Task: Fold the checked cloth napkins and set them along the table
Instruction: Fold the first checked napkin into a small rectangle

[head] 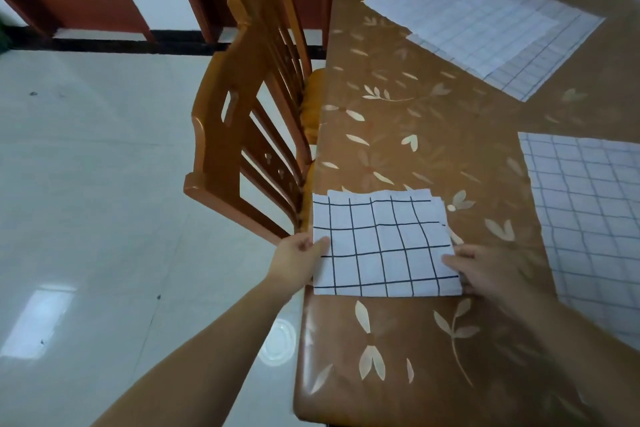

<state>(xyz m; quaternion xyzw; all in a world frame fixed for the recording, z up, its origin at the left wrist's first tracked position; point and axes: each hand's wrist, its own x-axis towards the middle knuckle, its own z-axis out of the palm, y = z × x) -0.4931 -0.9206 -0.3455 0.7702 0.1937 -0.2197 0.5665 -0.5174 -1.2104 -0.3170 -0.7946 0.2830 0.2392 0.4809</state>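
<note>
Your folded napkin (382, 246) lying flat at the table's (398, 357) left edge near its near corner, your left hand (298, 262) pinching its left side, right hand (485, 274) fingers flat on its right side, glossy leaf-patterned brown top bare ahead, unfolded checked cloths (485, 31) farther along, another cloth (588, 211) at the right edge, wooden chair (249, 135) tucked alongside.

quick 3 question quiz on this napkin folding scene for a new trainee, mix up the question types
1. True or false: the folded napkin lies at the table edge nearest the chair.
2. Which hand touches the folded napkin's edge that lies at the table edge? A) left hand B) right hand C) neither
3. Fill in: the unfolded napkin beside the right hand lies ____ on the table.

Key: 1 true. 2 A. 3 flat.
</note>
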